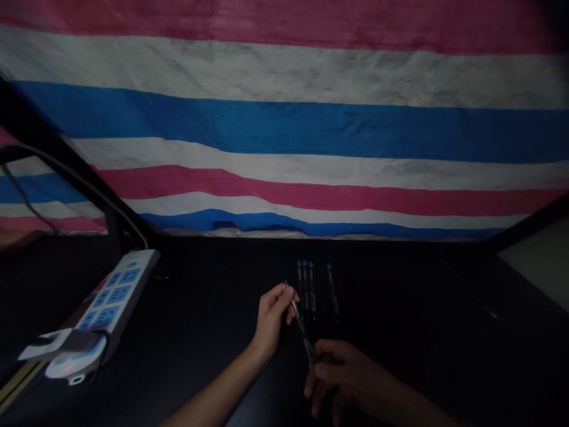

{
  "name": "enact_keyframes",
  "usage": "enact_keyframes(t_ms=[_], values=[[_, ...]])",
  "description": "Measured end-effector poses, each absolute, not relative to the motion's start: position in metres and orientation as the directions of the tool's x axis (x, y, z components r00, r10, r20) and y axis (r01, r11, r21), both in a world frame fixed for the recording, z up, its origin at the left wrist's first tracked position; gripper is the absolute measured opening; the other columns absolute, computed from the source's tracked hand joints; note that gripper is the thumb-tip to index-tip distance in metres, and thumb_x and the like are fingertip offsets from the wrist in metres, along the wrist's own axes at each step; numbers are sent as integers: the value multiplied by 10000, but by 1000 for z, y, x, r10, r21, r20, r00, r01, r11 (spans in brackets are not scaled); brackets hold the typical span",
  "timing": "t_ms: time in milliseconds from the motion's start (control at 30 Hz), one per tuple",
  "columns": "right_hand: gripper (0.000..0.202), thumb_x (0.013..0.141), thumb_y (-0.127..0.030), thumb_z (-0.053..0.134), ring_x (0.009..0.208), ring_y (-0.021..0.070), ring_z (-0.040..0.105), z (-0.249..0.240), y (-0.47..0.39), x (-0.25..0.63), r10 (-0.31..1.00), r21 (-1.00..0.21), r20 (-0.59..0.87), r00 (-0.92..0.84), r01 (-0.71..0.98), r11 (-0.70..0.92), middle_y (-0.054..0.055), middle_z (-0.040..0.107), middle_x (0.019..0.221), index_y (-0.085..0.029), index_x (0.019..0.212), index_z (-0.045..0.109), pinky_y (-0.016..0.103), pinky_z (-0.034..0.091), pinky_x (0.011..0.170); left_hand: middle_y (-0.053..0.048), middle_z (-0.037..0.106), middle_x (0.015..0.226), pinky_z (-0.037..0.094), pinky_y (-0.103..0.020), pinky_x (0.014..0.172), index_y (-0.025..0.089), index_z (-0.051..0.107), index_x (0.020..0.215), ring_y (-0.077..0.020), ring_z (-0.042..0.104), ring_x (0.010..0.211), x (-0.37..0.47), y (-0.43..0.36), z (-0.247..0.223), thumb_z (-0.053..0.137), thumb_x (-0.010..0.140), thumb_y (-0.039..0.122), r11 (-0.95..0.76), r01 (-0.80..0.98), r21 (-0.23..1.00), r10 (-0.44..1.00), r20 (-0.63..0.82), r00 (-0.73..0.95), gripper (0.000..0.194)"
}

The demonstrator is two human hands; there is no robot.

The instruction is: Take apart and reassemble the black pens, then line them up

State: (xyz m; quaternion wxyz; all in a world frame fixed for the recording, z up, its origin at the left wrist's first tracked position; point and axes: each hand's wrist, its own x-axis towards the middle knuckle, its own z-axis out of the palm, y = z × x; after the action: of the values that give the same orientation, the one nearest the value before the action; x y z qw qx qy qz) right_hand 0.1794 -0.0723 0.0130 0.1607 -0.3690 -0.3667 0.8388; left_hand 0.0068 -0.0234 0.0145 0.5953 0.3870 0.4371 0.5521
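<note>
A slim pen (299,321) slants between my two hands above the dark tabletop. The fingers of my left hand (274,315) pinch its upper end, where a thin tip sticks out past the thumb. At its lower end, the thumb and forefinger of my right hand (335,370) close round the dark clip part, with the other fingers loosely curled below. Just beyond my hands lie three pens (306,284) side by side, partly hidden by my left fingers. A single pen (333,292) lies apart to their right.
A white power strip (128,281) with a plug and cable lies on the left of the black table (200,332). Behind the table hangs a striped sheet (311,127). A dark flat object (480,284) is dimly visible at the right.
</note>
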Motion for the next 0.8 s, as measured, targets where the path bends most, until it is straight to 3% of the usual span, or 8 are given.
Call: enact_keyframes(t_ms=[467,800], values=[[228,703,-225,607,530,131,651,6,-77,181,524,-739,-497,-691,21,-674,18,680,694,-186,799,404,181,426,447,50,448,457,258,-176,426,132,623,666,-48,338,400,-10,-7,17,605,828,387,-15,-391,920,971,-81,-227,303],[239,701,-232,611,497,130,635,6,-76,179,528,-734,-501,-686,14,-679,18,676,680,-189,798,397,193,432,438,56,432,453,261,-181,432,136,619,671,-55,328,403,-2,-15,22,602,825,406,17,-373,927,970,-106,-220,311]])
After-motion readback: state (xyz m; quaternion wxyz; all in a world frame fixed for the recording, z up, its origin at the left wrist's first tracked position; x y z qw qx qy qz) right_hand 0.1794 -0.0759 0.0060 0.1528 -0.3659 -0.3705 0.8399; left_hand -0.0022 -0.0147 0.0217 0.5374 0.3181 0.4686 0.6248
